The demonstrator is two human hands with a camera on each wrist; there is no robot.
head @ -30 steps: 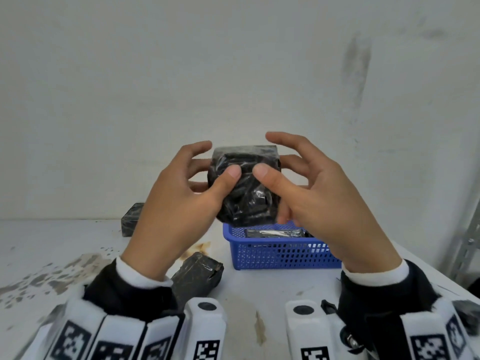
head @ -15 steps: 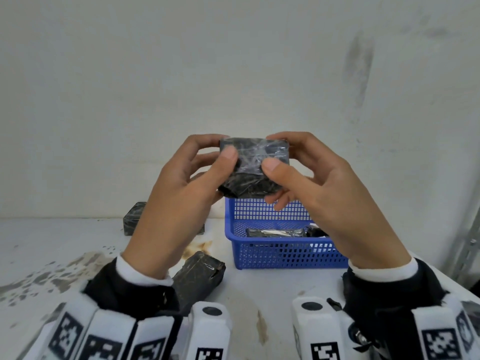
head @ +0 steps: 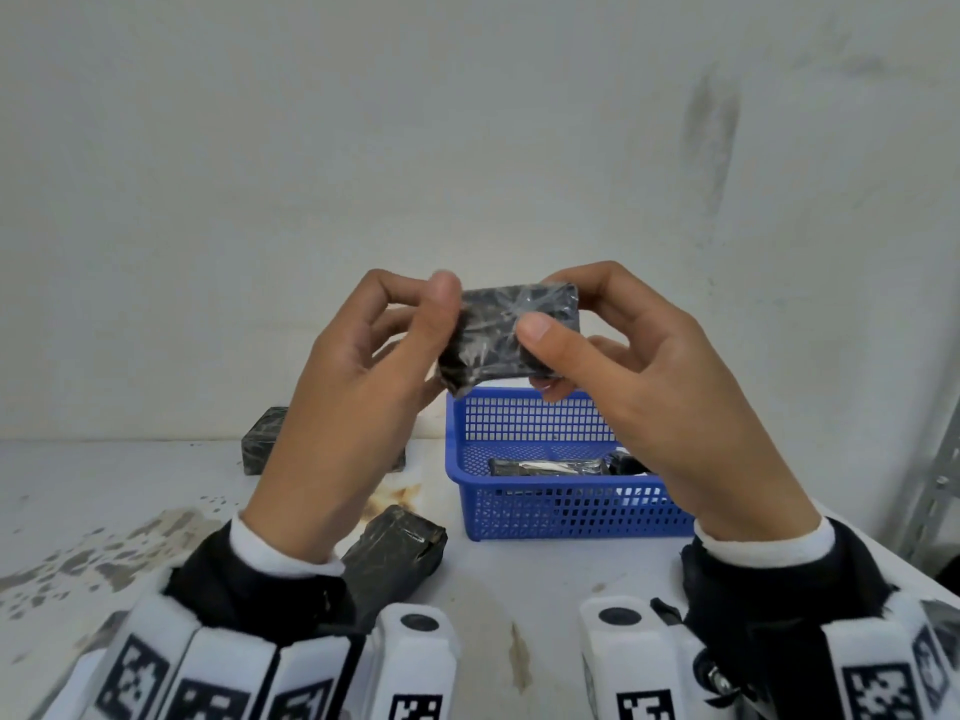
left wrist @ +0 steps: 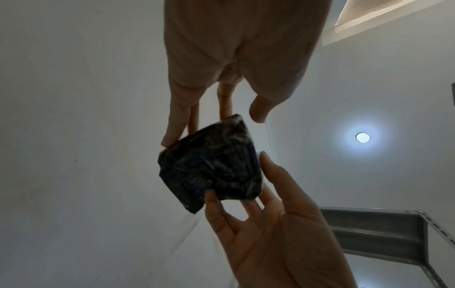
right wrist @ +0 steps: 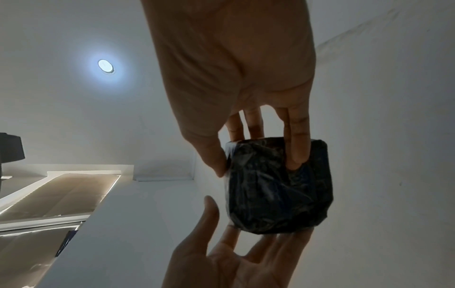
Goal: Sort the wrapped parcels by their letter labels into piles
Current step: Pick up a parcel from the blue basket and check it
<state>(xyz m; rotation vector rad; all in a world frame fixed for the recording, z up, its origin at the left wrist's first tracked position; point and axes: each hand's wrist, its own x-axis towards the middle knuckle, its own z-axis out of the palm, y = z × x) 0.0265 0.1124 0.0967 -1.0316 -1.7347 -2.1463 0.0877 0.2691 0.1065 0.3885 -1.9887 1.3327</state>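
Head view: at centre frame, both hands hold one black film-wrapped parcel (head: 511, 335) up above the blue basket (head: 566, 506). The left hand (head: 358, 402) and right hand (head: 654, 402) pinch it between thumbs and fingers. This looks like the label-reading step; no letter shows on the near face, so the next move likely calls for turning it further, then choosing a pile. Two parcels (head: 397, 558) lie on the tabletop (head: 545, 589) at lower left, one half hidden behind the wrist.

Left wrist view: dim; the parcel (left wrist: 209, 171) shows only wrinkled wrap.

Right wrist view: fingertips (right wrist: 296, 155) press the parcel (right wrist: 278, 187); no label legible.
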